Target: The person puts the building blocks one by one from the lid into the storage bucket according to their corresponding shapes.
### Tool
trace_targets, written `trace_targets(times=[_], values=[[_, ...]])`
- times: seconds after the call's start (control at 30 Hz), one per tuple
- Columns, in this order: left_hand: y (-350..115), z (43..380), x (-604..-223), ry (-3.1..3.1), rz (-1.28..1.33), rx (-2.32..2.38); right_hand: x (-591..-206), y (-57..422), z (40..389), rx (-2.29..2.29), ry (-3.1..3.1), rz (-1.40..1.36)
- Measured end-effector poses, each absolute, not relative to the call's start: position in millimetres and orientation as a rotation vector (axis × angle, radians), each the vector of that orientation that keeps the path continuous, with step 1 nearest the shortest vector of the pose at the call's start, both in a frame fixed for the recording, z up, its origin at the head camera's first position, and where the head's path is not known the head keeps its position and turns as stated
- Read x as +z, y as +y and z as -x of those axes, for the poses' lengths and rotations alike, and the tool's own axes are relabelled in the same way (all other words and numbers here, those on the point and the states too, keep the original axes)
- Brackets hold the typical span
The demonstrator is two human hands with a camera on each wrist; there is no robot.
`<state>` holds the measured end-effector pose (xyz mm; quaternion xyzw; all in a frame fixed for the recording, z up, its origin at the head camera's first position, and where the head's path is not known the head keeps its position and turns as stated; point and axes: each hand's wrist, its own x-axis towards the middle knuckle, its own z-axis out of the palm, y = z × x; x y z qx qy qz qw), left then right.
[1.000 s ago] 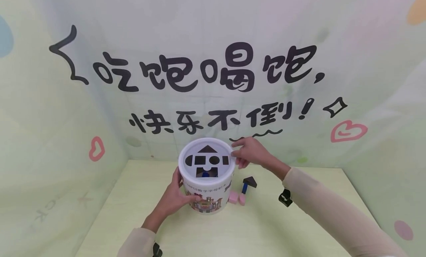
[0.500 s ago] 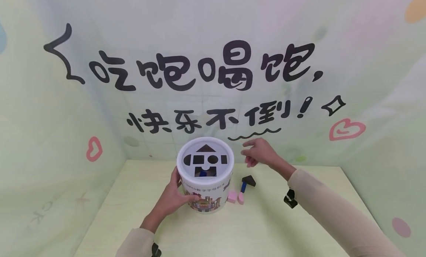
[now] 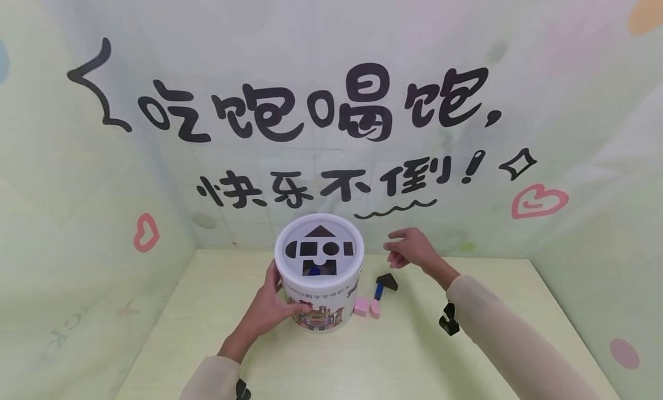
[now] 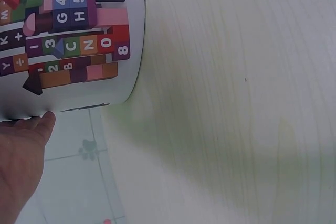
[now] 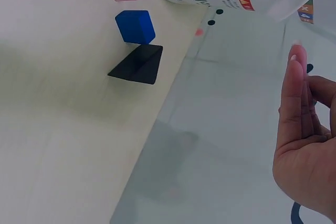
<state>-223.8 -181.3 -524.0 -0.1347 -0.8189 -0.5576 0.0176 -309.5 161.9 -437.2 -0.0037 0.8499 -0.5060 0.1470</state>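
A white bucket [image 3: 321, 302] printed with toy blocks stands upright on the table. Its white lid [image 3: 346, 269] has cut-out shapes, and something blue [image 3: 313, 271] shows through the lowest hole. My left hand [image 3: 265, 305] grips the bucket's left side, thumb across the front; its other fingers are partly hidden behind. To the bucket's right, my right hand [image 3: 412, 247] hovers with loosely bent fingers and nothing in them. Below it lie a dark triangular block [image 5: 139, 64], a blue block [image 5: 136, 27], a pink block [image 3: 361, 307] and a rounded pink block [image 3: 375, 309].
The pale wooden table [image 3: 414, 360] is enclosed by printed cloth walls [image 3: 321, 37] at the back and both sides. The back wall rises close behind the bucket. Black clips [image 3: 449, 320] hang at the wrists.
My right hand has drawn away from the lid's right rim, moving right and slightly down. My left hand keeps its hold on the bucket, and the blocks lie as before.
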Motion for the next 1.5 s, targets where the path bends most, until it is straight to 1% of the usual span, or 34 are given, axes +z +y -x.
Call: trace_targets(times=[0.27, 0.57, 0.8, 1.23, 1.5], values=[[-181.7, 223.5, -525.5, -2.527, 0.439, -1.745, -468.7, 165.6, 311.9, -1.467, 2.436, -0.099], [-181.0, 224.1, -524.7, -2.527, 0.442, -1.742, -501.9, 173.5, 309.7, -1.508, 2.404, -0.157], [-180.9, 224.5, -524.7, -2.525, 0.449, -1.739, -519.5, 173.9, 306.6, -1.515, 2.389, -0.186], [-181.5, 224.0, -524.1, -2.532, 0.443, -1.731, -542.0, 163.8, 295.0, -1.372, 2.522, -0.205], [-181.6, 224.3, -525.3, -2.545, 0.420, -1.732, -556.1, 161.7, 287.6, -1.432, 2.518, -0.234]])
